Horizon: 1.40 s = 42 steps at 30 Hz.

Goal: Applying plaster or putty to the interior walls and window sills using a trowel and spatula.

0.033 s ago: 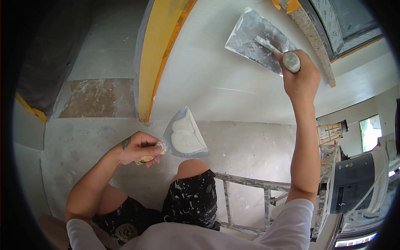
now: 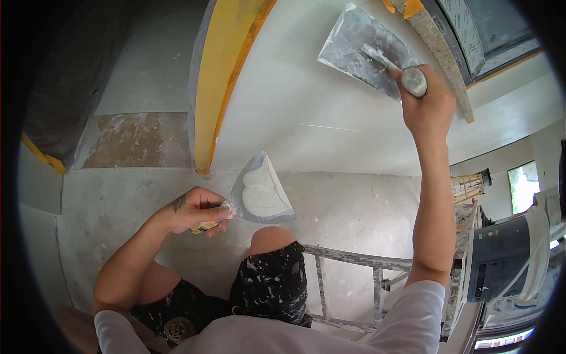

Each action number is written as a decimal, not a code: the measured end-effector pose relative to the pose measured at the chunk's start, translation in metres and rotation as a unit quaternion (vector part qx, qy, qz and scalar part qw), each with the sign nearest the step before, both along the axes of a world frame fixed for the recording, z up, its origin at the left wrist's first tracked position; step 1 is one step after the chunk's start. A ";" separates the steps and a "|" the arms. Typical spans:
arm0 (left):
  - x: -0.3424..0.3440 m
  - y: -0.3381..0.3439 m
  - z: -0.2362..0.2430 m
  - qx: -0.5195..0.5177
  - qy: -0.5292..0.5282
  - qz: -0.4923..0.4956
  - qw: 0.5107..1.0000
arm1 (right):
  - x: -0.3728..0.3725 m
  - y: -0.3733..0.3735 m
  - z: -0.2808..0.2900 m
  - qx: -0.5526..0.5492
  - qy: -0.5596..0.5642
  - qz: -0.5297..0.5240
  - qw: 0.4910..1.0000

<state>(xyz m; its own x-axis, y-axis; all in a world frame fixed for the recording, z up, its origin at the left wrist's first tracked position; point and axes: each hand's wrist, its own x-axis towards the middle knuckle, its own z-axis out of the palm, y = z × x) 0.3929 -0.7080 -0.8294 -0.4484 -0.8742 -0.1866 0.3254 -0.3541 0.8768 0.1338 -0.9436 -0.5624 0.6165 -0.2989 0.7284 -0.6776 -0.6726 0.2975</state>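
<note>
My left hand (image 2: pixel 203 212) grips the handle of a broad putty knife (image 2: pixel 237 194), held level above my knee. A thick mound of white putty (image 2: pixel 262 190) lies on its blade. Farther up on the right, my right hand (image 2: pixel 430 100) is closed around the handle of a rectangular finishing trowel (image 2: pixel 368 50). The trowel's smeared metal blade lies over the pale wall (image 2: pixel 306 100), apparently flat against it. A thin light line crosses the wall below the blade.
Yellow masking (image 2: pixel 227 71) edges the wall on the left. A window frame (image 2: pixel 466 35) with a rough sill strip (image 2: pixel 442 59) is at upper right. A paint-spattered ladder (image 2: pixel 354 258) stands beside my leg, with a grey and white bucket (image 2: pixel 501 259) at right.
My right hand and the trowel have shifted very slightly upward along the wall. My left hand and the putty knife look unmoved.
</note>
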 end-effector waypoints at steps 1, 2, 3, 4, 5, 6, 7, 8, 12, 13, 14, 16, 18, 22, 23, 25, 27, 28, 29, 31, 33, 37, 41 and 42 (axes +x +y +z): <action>-0.001 -0.003 -0.001 0.005 0.000 -0.001 1.000 | 0.005 -0.004 0.006 -0.016 -0.001 0.012 1.000; -0.001 -0.005 -0.003 0.010 0.000 -0.001 1.000 | 0.010 -0.008 0.011 -0.031 -0.003 0.025 0.999; -0.002 -0.006 -0.004 0.011 0.003 -0.002 1.000 | 0.013 -0.010 0.015 -0.030 0.000 0.024 0.999; -0.002 -0.007 -0.005 0.012 -0.001 -0.004 1.000 | 0.016 -0.012 0.017 -0.051 0.001 0.010 0.999; -0.002 -0.007 -0.005 0.013 -0.006 -0.006 1.000 | 0.017 -0.013 0.018 -0.071 0.002 -0.004 0.997; -0.001 -0.006 -0.005 0.015 -0.004 -0.007 1.000 | 0.018 -0.013 0.017 -0.069 0.004 -0.004 0.998; 0.001 -0.005 -0.005 0.012 -0.006 -0.005 1.000 | 0.017 -0.013 0.015 -0.065 -0.006 -0.011 0.998; 0.002 -0.004 -0.004 0.009 -0.008 -0.004 1.000 | 0.017 -0.012 0.013 -0.061 -0.017 -0.018 0.998; 0.006 -0.001 -0.002 0.024 -0.020 -0.014 0.999 | 0.011 -0.010 0.005 -0.065 0.012 -0.043 0.997; 0.006 -0.001 -0.004 0.018 -0.017 -0.008 1.000 | 0.009 -0.010 -0.008 -0.056 0.022 -0.019 0.998; 0.005 -0.001 -0.005 0.013 -0.015 -0.003 1.000 | 0.007 -0.010 -0.022 -0.046 0.033 0.004 0.998; 0.001 -0.008 -0.007 0.009 -0.018 -0.005 1.000 | -0.001 -0.013 -0.055 -0.018 0.029 0.018 0.999; 0.002 -0.008 -0.011 0.014 -0.026 -0.010 1.000 | -0.008 -0.015 -0.084 0.021 0.055 0.008 0.998; 0.007 -0.004 -0.018 0.011 -0.026 -0.005 1.000 | -0.060 -0.026 -0.111 0.038 0.009 -0.008 0.999; 0.006 -0.004 -0.018 0.007 -0.032 -0.003 0.999 | -0.087 -0.036 -0.105 0.009 -0.019 0.013 1.000; 0.003 -0.008 -0.021 0.004 -0.037 -0.013 0.999 | -0.150 -0.063 -0.085 0.011 -0.037 -0.035 0.999; 0.001 -0.017 -0.026 -0.007 -0.036 -0.017 0.999 | -0.212 -0.093 -0.069 0.016 -0.085 -0.110 0.990; 0.003 -0.018 -0.033 0.013 -0.041 -0.015 0.999 | -0.228 -0.100 -0.065 0.026 -0.122 -0.149 0.981; 0.005 -0.020 -0.036 0.032 -0.045 -0.013 0.998 | -0.245 -0.111 -0.058 0.021 -0.132 -0.182 0.974; 0.011 -0.021 -0.038 0.046 -0.047 -0.008 0.998 | -0.251 -0.127 -0.048 0.028 -0.148 -0.197 0.969; 0.013 -0.023 -0.043 0.060 -0.045 -0.006 0.997 | -0.247 -0.138 -0.035 0.031 -0.150 -0.204 0.967; 0.012 -0.030 -0.052 0.079 -0.056 0.003 0.995 | -0.234 -0.156 -0.014 0.013 -0.130 -0.187 0.974; 0.011 -0.032 -0.054 0.092 -0.062 0.025 0.994 | -0.231 -0.172 -0.010 -0.005 -0.119 -0.151 0.981; 0.010 -0.033 -0.054 0.092 -0.062 0.026 0.993 | -0.231 -0.176 -0.010 -0.014 -0.114 -0.128 0.985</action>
